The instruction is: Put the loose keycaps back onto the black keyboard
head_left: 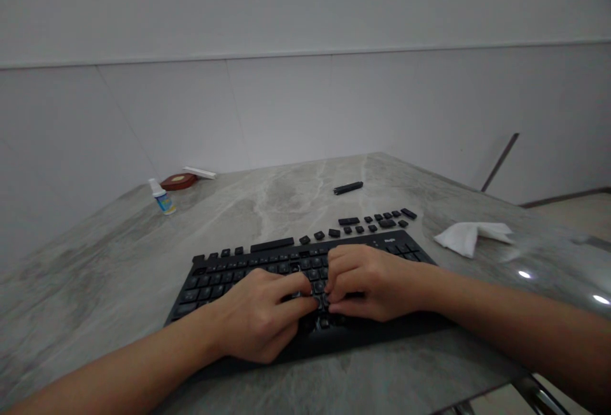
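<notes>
Bending over the computer keyboard [317, 274] on the marbled table [267, 208], the left hand [267, 313] and right hand [367, 281] curl narrow, their grip impossible to tell, with loose keycaps [335, 233] off beyond its far edge and most visible keys [203, 293] seated.

On the counter [252, 208] before us we see the keyboard [316, 274], with loose keycaps [387, 224] spread beyond its far edge and a bar [348, 188] behind them. To our left stands a bottle [163, 198]; to our right lies a tissue [462, 237]; the wall [286, 109] rises behind the counter.
</notes>
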`<action>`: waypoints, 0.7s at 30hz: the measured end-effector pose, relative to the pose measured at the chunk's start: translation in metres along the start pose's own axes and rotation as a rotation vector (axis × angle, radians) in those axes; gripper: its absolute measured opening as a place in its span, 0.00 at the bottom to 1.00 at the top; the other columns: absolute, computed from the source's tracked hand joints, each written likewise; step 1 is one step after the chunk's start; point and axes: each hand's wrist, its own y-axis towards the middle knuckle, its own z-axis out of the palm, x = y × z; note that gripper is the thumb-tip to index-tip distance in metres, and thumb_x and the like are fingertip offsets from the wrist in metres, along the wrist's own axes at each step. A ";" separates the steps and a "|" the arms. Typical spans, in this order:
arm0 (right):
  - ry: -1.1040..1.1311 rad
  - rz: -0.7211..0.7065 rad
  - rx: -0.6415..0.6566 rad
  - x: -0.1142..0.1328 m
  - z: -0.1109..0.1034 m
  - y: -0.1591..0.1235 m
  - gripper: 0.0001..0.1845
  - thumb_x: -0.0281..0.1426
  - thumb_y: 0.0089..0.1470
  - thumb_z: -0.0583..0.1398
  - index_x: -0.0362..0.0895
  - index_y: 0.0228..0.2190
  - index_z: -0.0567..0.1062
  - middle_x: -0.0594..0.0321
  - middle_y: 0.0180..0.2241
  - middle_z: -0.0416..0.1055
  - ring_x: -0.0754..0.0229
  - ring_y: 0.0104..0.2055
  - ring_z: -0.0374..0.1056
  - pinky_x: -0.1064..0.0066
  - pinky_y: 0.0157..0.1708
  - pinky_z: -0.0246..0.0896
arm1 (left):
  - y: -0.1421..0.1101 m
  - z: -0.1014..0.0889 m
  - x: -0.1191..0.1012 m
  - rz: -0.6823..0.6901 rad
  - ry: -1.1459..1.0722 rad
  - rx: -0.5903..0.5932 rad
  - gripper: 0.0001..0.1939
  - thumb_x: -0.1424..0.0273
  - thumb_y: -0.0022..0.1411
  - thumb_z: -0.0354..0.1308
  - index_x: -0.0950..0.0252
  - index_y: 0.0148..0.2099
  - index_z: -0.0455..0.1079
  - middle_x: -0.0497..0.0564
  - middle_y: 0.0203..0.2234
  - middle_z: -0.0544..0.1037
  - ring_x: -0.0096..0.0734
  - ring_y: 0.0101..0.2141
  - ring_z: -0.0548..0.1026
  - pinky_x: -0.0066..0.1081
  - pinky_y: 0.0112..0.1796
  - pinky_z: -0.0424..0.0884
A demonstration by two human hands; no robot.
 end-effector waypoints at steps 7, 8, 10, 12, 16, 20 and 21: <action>-0.087 -0.012 0.039 0.003 -0.002 0.002 0.08 0.27 0.61 0.61 0.42 0.28 0.76 0.58 0.31 0.76 0.59 0.34 0.68 0.64 0.39 0.67 | 0.000 0.000 0.000 0.002 -0.009 -0.014 0.16 0.81 0.62 0.47 0.69 0.50 0.70 0.55 0.37 0.77 0.32 0.28 0.76 0.30 0.23 0.75; -0.100 -0.011 0.038 0.004 -0.003 0.002 0.08 0.27 0.60 0.61 0.42 0.28 0.76 0.57 0.32 0.76 0.59 0.35 0.68 0.64 0.39 0.67 | 0.000 0.000 0.000 0.012 -0.012 -0.027 0.17 0.81 0.62 0.47 0.69 0.51 0.69 0.56 0.38 0.78 0.32 0.28 0.76 0.31 0.23 0.75; -0.119 -0.013 0.040 0.006 -0.005 0.003 0.08 0.25 0.59 0.61 0.41 0.28 0.77 0.56 0.35 0.76 0.59 0.35 0.67 0.65 0.37 0.66 | 0.001 -0.001 0.000 0.043 -0.028 -0.043 0.19 0.81 0.62 0.47 0.71 0.53 0.68 0.58 0.42 0.79 0.35 0.30 0.79 0.32 0.26 0.77; -0.128 -0.023 0.045 0.007 -0.006 0.003 0.09 0.24 0.59 0.60 0.40 0.27 0.77 0.55 0.35 0.75 0.59 0.35 0.66 0.65 0.37 0.66 | 0.001 0.000 0.000 0.074 -0.051 -0.044 0.21 0.82 0.61 0.47 0.72 0.56 0.67 0.60 0.45 0.79 0.37 0.33 0.80 0.34 0.28 0.79; -0.156 -0.048 0.080 0.011 -0.007 0.004 0.09 0.24 0.57 0.59 0.40 0.26 0.77 0.56 0.34 0.74 0.59 0.34 0.65 0.65 0.37 0.65 | 0.001 0.000 0.001 0.074 -0.082 -0.011 0.24 0.83 0.60 0.48 0.72 0.58 0.66 0.60 0.47 0.79 0.38 0.35 0.81 0.35 0.30 0.81; -0.259 -0.053 0.148 0.016 -0.007 0.005 0.09 0.24 0.56 0.58 0.41 0.26 0.76 0.56 0.31 0.72 0.58 0.32 0.63 0.64 0.35 0.63 | 0.002 -0.001 0.001 0.073 -0.093 0.005 0.22 0.82 0.61 0.47 0.72 0.56 0.67 0.59 0.47 0.80 0.39 0.37 0.82 0.35 0.31 0.81; -0.279 -0.050 0.165 0.017 -0.007 0.005 0.08 0.24 0.55 0.59 0.41 0.26 0.76 0.56 0.31 0.72 0.58 0.32 0.63 0.64 0.34 0.63 | 0.002 -0.001 0.001 0.074 -0.094 0.004 0.22 0.82 0.61 0.47 0.71 0.56 0.67 0.60 0.47 0.80 0.39 0.37 0.82 0.35 0.32 0.81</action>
